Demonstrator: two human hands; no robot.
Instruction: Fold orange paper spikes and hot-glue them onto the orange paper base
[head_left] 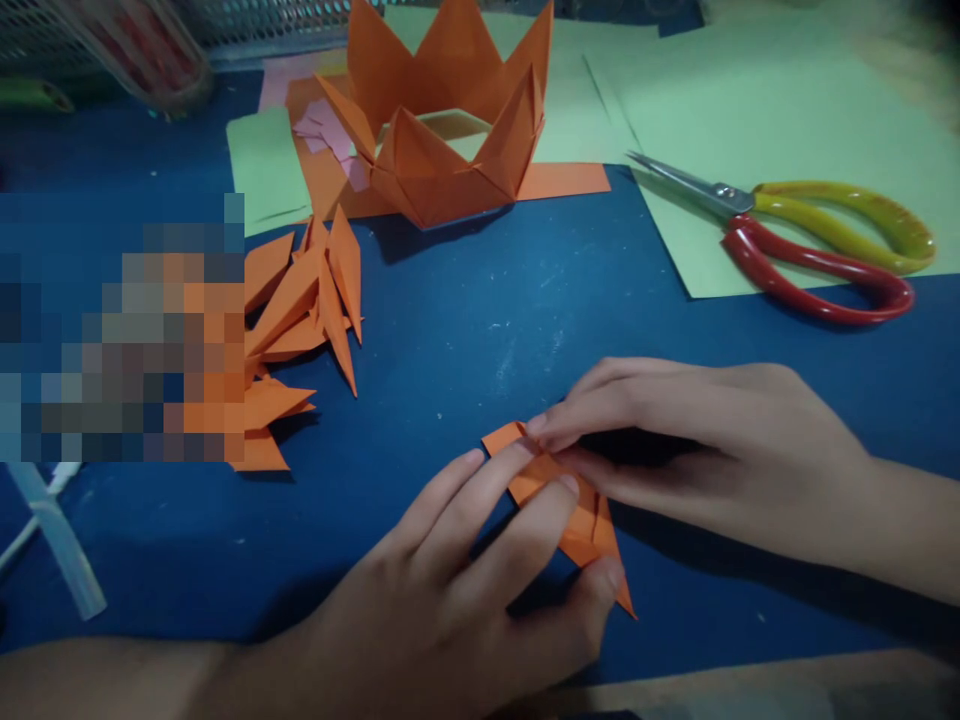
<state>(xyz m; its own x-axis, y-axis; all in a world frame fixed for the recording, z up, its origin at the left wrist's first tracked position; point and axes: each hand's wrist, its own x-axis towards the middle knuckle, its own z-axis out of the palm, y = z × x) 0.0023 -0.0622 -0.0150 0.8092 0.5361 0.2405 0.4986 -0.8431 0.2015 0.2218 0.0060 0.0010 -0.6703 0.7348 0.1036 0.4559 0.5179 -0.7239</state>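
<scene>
- Both hands are down on the blue mat point(465, 330), pinning a small orange fold point(577, 520) flat between them, near the front edge.
- The left hand point(465, 590) presses with fingers spread: index and middle lie across the upper half, the thumb tip holds the sharp lower point. To my eye that keeps the paper from sliding.
- The right hand point(697, 450) comes in from the side, fingertips pinched together on the fold's top corner, seemingly working a crease there.
- Neither hand is clenched; both bear lightly on the paper.
- The fold is a narrow, pointed wedge, creased lengthwise, one tip sticking out toward the bottom right.
- A heap of like spikes point(307, 310) lies off to the left, within reach.
- Farther back stands an orange crown point(450, 130) of such points.
- Scissors point(810, 235) rest closed on green paper point(787, 100) at right, well apart from the hands.
</scene>
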